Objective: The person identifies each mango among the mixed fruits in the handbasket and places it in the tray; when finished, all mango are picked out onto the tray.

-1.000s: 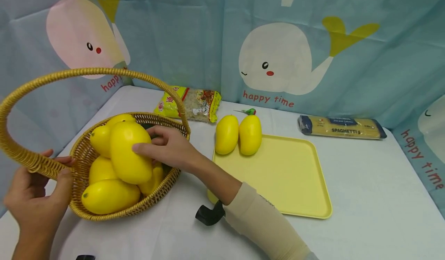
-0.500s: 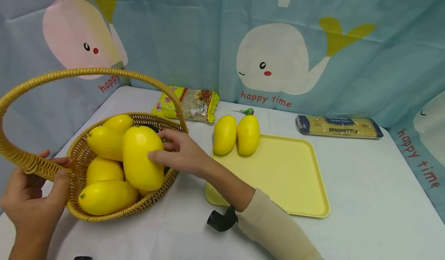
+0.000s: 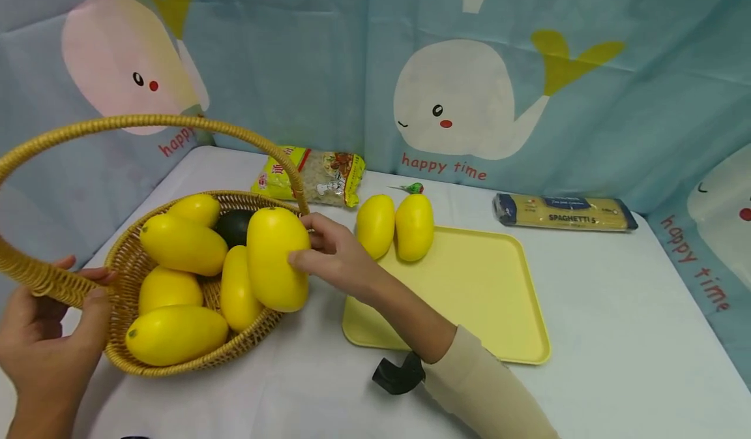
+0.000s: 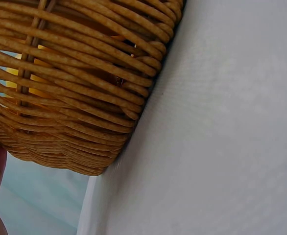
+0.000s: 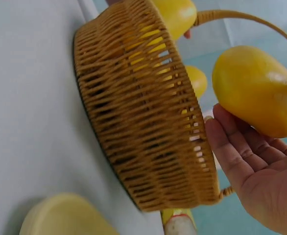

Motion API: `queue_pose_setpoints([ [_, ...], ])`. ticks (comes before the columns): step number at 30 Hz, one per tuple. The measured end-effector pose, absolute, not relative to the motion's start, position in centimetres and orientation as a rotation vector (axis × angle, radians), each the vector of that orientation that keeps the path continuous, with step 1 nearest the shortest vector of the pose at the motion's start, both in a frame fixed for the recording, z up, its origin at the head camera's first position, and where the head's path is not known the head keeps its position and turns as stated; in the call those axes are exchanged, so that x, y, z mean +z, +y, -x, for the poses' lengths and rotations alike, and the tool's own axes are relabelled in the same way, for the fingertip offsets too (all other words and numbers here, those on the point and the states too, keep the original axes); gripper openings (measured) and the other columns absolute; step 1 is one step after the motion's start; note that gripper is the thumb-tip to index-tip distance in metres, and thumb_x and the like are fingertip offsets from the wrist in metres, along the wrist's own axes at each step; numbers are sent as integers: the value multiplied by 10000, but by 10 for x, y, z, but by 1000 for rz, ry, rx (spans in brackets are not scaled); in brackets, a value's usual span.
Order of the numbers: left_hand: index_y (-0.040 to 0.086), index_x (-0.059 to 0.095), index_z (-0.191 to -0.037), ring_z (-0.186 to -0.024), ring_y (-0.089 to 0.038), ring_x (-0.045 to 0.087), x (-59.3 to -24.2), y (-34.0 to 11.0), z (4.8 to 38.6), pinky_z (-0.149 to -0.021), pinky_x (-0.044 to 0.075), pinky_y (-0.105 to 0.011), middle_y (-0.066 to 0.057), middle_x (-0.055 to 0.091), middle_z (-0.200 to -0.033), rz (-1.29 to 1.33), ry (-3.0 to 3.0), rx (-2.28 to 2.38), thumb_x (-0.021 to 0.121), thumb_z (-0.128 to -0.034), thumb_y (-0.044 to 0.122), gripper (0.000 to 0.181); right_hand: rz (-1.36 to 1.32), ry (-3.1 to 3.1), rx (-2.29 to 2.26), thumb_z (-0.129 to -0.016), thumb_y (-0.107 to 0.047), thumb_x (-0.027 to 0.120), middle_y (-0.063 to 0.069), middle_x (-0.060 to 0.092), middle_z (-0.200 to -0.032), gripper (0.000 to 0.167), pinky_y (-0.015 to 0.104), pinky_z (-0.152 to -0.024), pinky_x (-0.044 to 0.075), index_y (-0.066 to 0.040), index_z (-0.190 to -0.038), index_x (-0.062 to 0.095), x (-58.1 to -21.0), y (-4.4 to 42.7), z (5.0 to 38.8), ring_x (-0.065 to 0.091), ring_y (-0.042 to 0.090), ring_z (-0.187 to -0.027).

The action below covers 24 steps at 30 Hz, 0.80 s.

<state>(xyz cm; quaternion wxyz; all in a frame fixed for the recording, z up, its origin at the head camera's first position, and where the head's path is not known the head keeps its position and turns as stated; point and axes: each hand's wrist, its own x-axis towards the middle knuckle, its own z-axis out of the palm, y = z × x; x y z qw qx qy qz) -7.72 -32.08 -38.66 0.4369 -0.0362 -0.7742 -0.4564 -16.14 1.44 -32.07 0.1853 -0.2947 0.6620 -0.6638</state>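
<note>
My right hand [image 3: 340, 256] holds a yellow mango [image 3: 277, 259] above the right rim of a wicker basket [image 3: 193, 361]. In the right wrist view, this mango [image 5: 253, 90] is clear of the basket wall, with fingers beneath it. My left hand [image 3: 53, 348] grips the base of the basket's handle at the left rim. Several more mangoes [image 3: 176, 334] lie in the basket, beside a dark rounded thing [image 3: 233, 227] partly hidden by the held mango. Two mangoes [image 3: 414, 227] stand side by side at the back left corner of a yellow tray [image 3: 469, 295].
Behind the basket lies a yellow-labelled food bag [image 3: 317, 175]. A spaghetti packet [image 3: 565, 212] lies at the back right. A small green and red item [image 3: 413, 188] sits behind the tray. The basket's tall handle [image 3: 147, 121] arches over its opening.
My right hand has carried the mango rightward, from over the basket's middle to its right rim, uncovering another mango and the dark thing. My left hand keeps its grip on the handle.
</note>
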Motion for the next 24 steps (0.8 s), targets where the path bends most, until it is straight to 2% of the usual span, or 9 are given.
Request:
queue_pose_setpoints([
  [8, -97, 572, -1303, -989, -56, 660, -385, -322, 77, -934, 480, -147, -4, 692, -1104, 128, -1890, -1173, 575, -822, -135, 483, 750, 1913, -1887, -905, -169, 553, 232, 643, -1166, 459, 351, -863, 564, 33, -1313, 495, -322, 33, 163, 635, 225, -985],
  [17, -81, 576, -1311, -990, -42, 656, -386, -323, 77, -933, 477, -142, 13, 685, -1108, 116, -1902, -1154, 575, -828, -130, 486, 677, 2031, -1881, -890, -199, 535, 207, 637, -1172, 493, 386, -862, 566, 23, -1328, 492, -322, 57, 164, 631, 280, -1017],
  [24, -83, 580, -1306, -981, -33, 655, -386, -322, 77, -930, 477, -140, 25, 684, -1101, 117, -1904, -1143, 570, -832, -131, 476, 622, 2113, -1888, -885, -170, 521, 211, 628, -1140, 457, 383, -855, 565, 58, -1279, 501, -325, 77, 164, 625, 295, -985],
])
